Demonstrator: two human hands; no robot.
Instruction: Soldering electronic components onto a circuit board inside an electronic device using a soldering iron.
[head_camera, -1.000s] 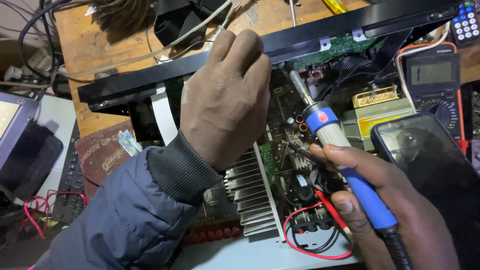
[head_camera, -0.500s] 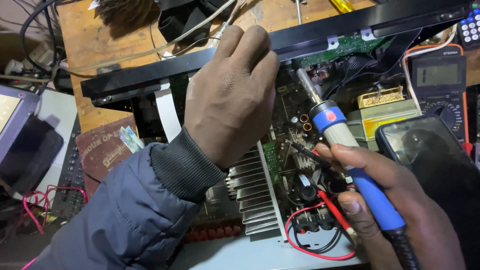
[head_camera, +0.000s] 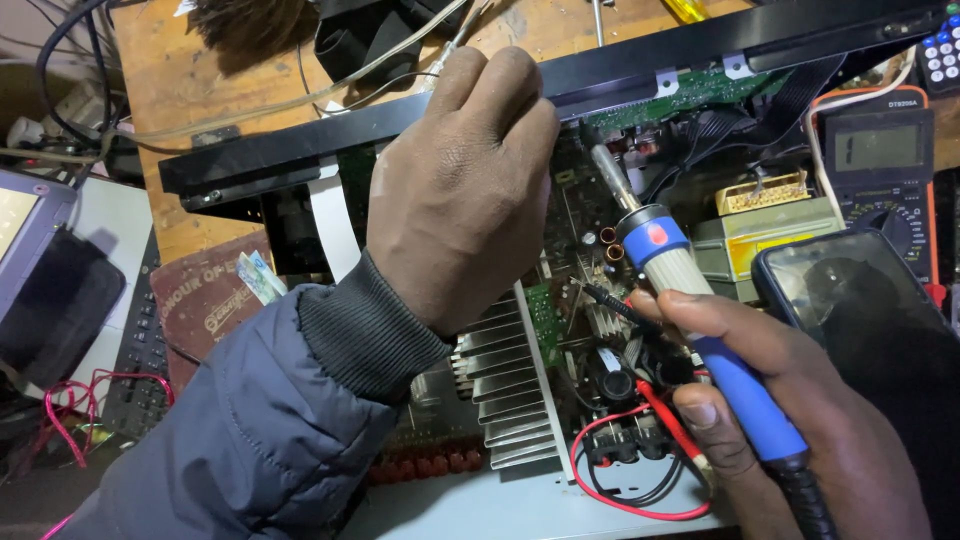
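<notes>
While the right hand (head_camera: 800, 420) held the blue-handled soldering iron (head_camera: 690, 310) in a firm grip, the clenched left hand (head_camera: 460, 190), contents hidden, ideally steadied the circuit board (head_camera: 575, 215) beside its tip.

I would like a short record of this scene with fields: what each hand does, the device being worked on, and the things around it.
left hand: left hand reaches into the open device, fingers curled; what it grips is hidden
right hand: right hand holds a soldering iron with a blue handle, tip pointing into the board
device: opened amplifier with green circuit board, metal heat sink, red wire
nearby: multimeter, dark phone, wooden table
</notes>
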